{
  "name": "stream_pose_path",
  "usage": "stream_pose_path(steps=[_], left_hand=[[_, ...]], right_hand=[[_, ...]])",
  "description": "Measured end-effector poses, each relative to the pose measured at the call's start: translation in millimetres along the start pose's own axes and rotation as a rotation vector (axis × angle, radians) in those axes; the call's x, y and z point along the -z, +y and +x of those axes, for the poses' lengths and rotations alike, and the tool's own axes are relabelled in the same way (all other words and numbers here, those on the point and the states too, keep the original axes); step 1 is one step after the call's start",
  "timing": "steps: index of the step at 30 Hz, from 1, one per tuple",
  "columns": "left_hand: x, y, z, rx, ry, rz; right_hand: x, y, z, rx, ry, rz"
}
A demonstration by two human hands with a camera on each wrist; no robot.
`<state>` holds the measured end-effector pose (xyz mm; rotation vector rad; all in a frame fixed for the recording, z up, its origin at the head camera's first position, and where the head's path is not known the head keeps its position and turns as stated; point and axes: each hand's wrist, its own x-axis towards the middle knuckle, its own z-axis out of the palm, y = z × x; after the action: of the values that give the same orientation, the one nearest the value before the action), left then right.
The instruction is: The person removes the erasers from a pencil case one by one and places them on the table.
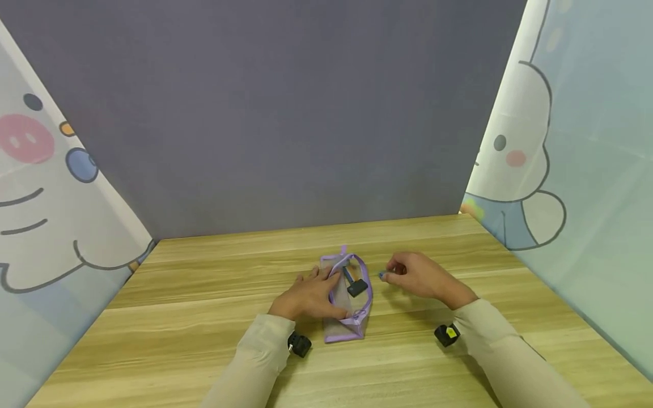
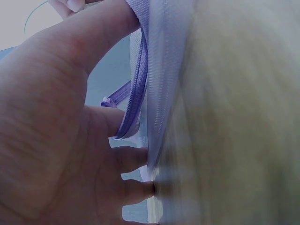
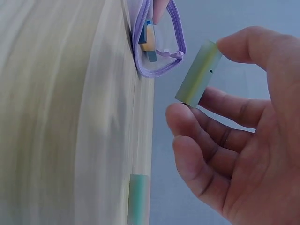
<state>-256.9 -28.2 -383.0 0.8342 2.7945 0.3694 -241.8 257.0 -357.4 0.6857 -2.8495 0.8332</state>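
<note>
Here, left hand (image 1: 312,296) spread on purple-trimmed pouch (image 1: 344,296), right hand (image 1: 415,275) pinching small block (image 3: 199,75) near pouch.

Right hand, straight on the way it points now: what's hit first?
Probably the purple zip edge of the pouch, met first by the small block the right hand holds. Height is unclear from the head view, so it might pass over instead.

Partitioned booth (image 1: 306,113), cartoon-print curtains (image 1: 586,124), wood-grain table (image 1: 204,294)
</note>
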Motion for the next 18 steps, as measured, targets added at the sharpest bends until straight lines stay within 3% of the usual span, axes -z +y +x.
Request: stream_pose_path(steps=[18], left_hand=[[1.4, -0.4, 0.5, -0.009, 0.003, 0.002]], right_hand=[[18, 9, -6, -0.047, -0.082, -0.010]])
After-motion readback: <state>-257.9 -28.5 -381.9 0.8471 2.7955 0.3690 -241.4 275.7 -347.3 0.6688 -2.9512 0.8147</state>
